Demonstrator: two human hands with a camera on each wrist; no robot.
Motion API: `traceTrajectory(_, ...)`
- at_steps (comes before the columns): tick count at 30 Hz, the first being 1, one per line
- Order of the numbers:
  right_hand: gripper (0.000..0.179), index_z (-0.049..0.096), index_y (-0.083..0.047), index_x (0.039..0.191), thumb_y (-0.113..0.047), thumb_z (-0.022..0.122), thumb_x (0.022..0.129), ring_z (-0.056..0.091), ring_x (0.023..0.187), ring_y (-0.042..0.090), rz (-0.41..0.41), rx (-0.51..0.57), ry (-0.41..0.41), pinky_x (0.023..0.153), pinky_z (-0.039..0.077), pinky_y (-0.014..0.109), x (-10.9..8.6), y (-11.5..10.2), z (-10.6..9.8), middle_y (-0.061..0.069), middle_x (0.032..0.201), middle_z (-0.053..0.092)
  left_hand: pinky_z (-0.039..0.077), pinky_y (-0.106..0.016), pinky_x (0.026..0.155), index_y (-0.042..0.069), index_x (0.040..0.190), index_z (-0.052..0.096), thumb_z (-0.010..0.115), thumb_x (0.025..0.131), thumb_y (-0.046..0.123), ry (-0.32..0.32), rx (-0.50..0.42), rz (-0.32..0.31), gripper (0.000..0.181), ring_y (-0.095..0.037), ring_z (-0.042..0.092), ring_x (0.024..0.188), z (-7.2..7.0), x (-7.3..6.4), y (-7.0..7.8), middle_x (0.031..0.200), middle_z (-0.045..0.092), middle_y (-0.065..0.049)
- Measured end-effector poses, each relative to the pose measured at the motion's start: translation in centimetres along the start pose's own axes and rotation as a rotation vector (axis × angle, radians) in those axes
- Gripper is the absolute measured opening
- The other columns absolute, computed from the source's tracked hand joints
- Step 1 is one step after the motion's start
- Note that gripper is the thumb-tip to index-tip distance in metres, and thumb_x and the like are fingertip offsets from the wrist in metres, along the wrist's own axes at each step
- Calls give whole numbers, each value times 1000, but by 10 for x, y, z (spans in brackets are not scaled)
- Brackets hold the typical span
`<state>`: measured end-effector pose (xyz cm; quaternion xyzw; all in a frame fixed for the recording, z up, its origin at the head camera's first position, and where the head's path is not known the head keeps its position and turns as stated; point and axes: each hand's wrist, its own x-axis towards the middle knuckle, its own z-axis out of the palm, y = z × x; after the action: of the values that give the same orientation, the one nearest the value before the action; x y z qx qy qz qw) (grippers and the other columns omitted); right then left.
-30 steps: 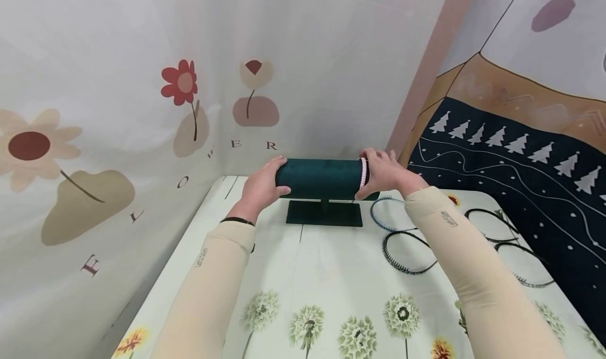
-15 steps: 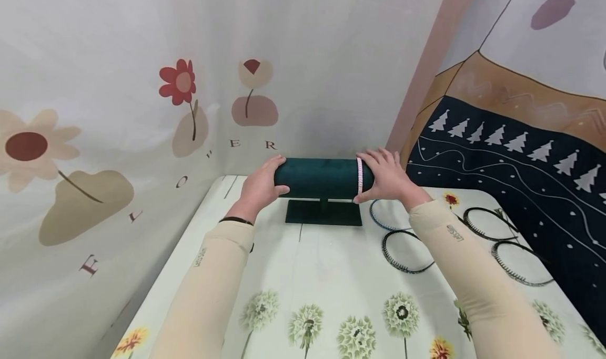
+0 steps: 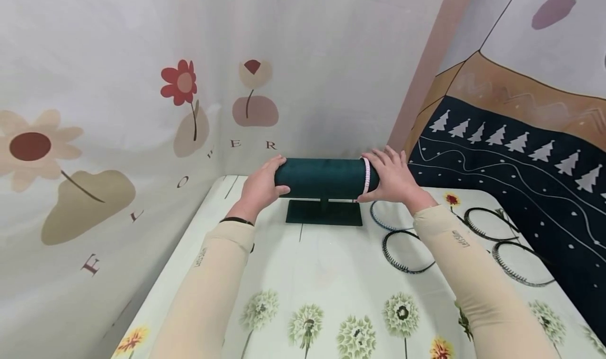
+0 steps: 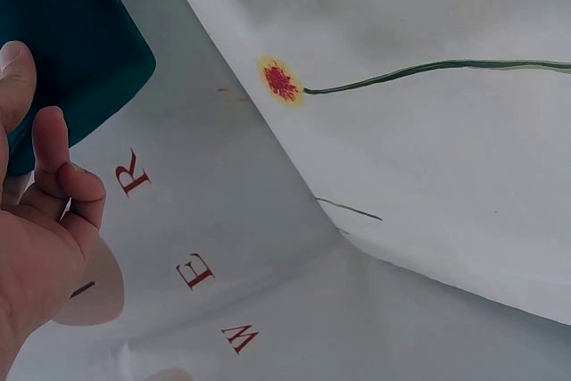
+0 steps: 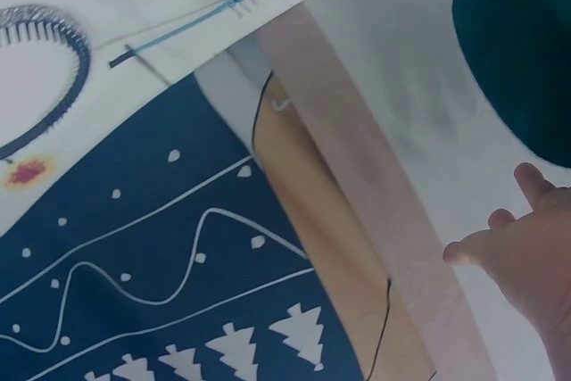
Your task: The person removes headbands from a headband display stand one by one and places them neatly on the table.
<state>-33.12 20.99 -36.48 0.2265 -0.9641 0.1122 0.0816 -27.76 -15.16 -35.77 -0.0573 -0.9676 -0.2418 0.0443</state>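
A dark green velvet roll stand [image 3: 322, 177] stands on the table, its cylinder lying level above a flat base [image 3: 324, 213]. My left hand [image 3: 258, 188] holds the cylinder's left end, thumb in front and fingers over the top. Around the right end sits a pink headband [image 3: 366, 176]. My right hand [image 3: 393, 177] has its thumb low and index finger high at that headband, the other fingers spread behind. In the left wrist view, two fingers stand off the green roll [image 4: 71, 42]. The right wrist view shows the right hand [image 5: 526, 256] below the roll's end; the pink headband is out of that view.
Right of the base lie a blue toothed headband [image 3: 379, 219] and a black one [image 3: 395, 264]. Two more dark headbands [image 3: 487, 238] [image 3: 516, 280] lie near the table's right edge. Printed curtains [image 3: 331, 85] hang close behind and beside the flowered tablecloth [image 3: 331, 275].
The pink headband shifted slightly left along the roll, then back right with my right hand, whose other fingers have spread. My left hand stays in place on the roll.
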Motion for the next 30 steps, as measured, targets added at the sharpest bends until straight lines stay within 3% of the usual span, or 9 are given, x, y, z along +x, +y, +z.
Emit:
traceTrajectory(9,121,34,-24,167,-63,94,69,7,164,48,67,100,-32,126,2,82,-8,21,-4,18,175,29,37,-58,128,22,170,31,81,97,30,-2,-2,-7,88,-33,31,164,-1,0,1,180,24,0)
traceTrajectory(19,110,35,-13,164,-56,91,80,2,163,48,187,349,-85,122,21,83,-34,55,0,19,172,35,37,-58,128,23,170,31,80,98,30,-2,-1,-8,87,-33,32,163,2,2,-1,180,24,1)
traceTrajectory(25,122,9,-8,172,-53,85,88,15,161,51,326,512,-92,122,28,79,-64,79,-4,28,175,17,37,-59,128,23,170,31,80,98,31,-8,-8,-1,88,-32,31,164,2,3,-3,180,23,1)
traceTrajectory(30,117,-11,-12,170,-30,80,98,9,167,44,358,798,-17,129,20,71,-93,97,-9,24,179,9,36,-58,129,23,170,31,80,98,30,-8,-14,2,87,-32,31,164,2,3,-3,180,24,1)
